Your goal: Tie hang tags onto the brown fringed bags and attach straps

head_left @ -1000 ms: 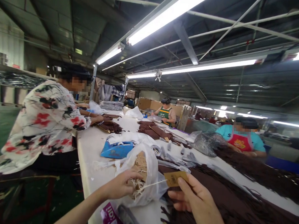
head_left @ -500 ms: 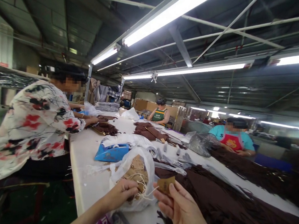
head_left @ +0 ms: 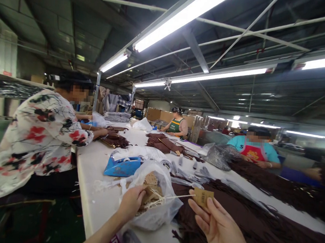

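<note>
Between the thumb and fingers of my right hand (head_left: pixel 217 223) is a brown cardboard hang tag (head_left: pixel 203 198) with printing on it. Its white string (head_left: pixel 180 197) stretches taut leftward to a clear plastic bag (head_left: pixel 171 207). The bag stands open and holds many brown tags (head_left: pixel 151 180) with tangled white strings. My left hand (head_left: pixel 131 204) is closed at the bag's left side, pinching some of these tags; its fingertips are partly hidden. Brown fringed fabric (head_left: pixel 244 218) lies under and to the right of my right hand.
A blue tape dispenser (head_left: pixel 122 166) sits behind the bag on the white table (head_left: pixel 88 183). Folded brown textiles (head_left: pixel 162 142) lie farther back. One co-worker (head_left: pixel 46 129) leans in at left; others stand at the far end (head_left: pixel 175 126) and right (head_left: pixel 256 149). Bubble wrap (head_left: pixel 221 156) lies at right.
My right hand has moved right with the hang tag, pulling its string taut. My left hand has shifted slightly up and left, and the bag's right side bulges outward. The far co-worker has turned.
</note>
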The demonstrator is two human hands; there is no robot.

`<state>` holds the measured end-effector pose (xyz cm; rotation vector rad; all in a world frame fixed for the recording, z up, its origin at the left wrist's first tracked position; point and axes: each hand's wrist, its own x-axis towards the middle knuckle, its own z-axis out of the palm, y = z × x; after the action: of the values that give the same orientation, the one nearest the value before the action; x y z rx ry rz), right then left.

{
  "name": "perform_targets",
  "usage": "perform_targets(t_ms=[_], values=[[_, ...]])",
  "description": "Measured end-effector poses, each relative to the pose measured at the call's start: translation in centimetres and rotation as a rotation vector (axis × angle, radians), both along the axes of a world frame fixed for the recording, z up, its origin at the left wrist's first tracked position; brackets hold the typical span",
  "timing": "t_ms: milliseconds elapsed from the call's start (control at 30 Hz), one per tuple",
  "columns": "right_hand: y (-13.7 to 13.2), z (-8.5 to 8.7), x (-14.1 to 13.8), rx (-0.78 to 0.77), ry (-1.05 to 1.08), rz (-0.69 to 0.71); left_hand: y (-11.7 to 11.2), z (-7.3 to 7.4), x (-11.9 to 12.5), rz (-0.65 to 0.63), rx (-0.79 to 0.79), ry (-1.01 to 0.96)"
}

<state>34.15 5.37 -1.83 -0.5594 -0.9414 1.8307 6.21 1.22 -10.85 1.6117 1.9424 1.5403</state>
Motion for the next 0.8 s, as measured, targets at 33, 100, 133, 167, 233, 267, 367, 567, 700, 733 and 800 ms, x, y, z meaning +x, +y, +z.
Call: perform_targets(t_ms=[33, 100, 133, 167, 233, 267, 367, 567, 700, 733, 800], values=[[0.1, -0.6, 0.2, 0.014, -0.012, -0.01, -0.1, 0.3, 0.4, -0.019, -0.005, 0.03], [-0.1, -1.4, 0.1, 0.033, -0.129, 0.026, -0.4, 0.9, 1.5, -0.065, -0.009, 0.084], [-0.5, -1.7, -0.2, 0.04, -0.207, 0.072, -0.5, 1.1, 2.0, -0.079, -0.006, 0.106], [-1.1, -1.7, -0.6, 0.05, -0.265, 0.126, -0.6, 1.3, 2.4, -0.079, 0.001, 0.122], [-2.3, -0.9, -1.6, 0.084, -0.248, 0.199, -0.6, 1.5, 2.8, -0.037, 0.015, 0.138], [-2.8, -0.2, -1.9, 0.106, -0.175, 0.204, -0.5, 1.4, 2.7, -0.001, 0.016, 0.137], [-3.6, 2.0, -2.2, 0.13, 0.012, 0.136, 0.1, 1.0, 1.4, 0.121, -0.006, 0.107], [-1.6, 1.3, 0.2, 0.069, -0.074, 0.05, -0.4, 0.5, -0.7, 0.21, 0.056, 0.001], [-1.5, -0.5, 0.3, 0.027, -0.175, -0.007, -1.4, 1.2, 0.7, 0.142, 0.202, -0.076], [-1.7, -0.7, 0.1, 0.042, -0.208, 0.006, -1.6, 1.6, 1.0, 0.137, 0.236, -0.104], [-2.3, -0.7, -0.5, 0.094, -0.265, 0.049, -2.1, 2.4, 1.2, 0.167, 0.312, -0.173]])
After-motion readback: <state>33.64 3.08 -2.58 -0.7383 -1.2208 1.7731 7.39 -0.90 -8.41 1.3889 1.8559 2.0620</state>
